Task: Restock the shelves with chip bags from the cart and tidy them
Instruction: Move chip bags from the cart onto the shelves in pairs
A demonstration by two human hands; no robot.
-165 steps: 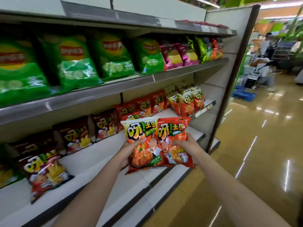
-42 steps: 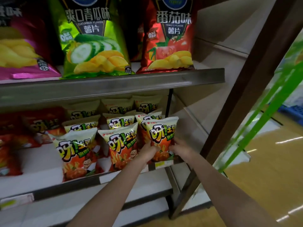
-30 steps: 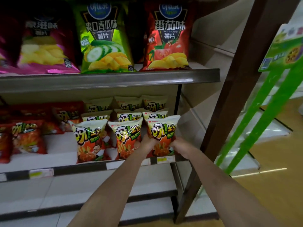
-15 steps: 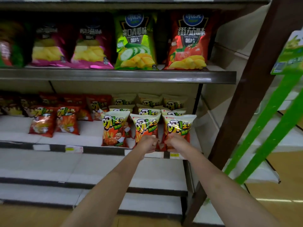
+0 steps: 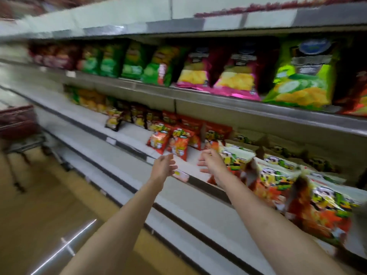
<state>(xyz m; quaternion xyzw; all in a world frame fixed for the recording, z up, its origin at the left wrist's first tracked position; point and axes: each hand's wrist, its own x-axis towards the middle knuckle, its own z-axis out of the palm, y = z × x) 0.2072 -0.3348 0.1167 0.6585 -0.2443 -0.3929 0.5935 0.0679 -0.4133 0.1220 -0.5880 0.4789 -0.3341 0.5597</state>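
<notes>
The view is blurred by motion. My left hand (image 5: 163,166) and my right hand (image 5: 211,162) hang in the air in front of the middle shelf (image 5: 127,135), both with loose fingers and holding nothing. To their right stand several cream-and-orange chip bags (image 5: 278,181) in a row at the shelf's front edge. Just beyond my hands two red chip bags (image 5: 168,140) stand on the same shelf. The red cart (image 5: 17,124) is at the far left on the floor.
The upper shelf (image 5: 218,104) carries green, pink and lime-green chip bags (image 5: 305,76). Dark and yellow bags (image 5: 119,116) stand further left on the middle shelf. White lower shelves (image 5: 178,215) run below. The tan floor lies to the left.
Both hands have let go of the cream-and-orange bag, which stays on the shelf. The view has swung left along the aisle, bringing the cart into sight.
</notes>
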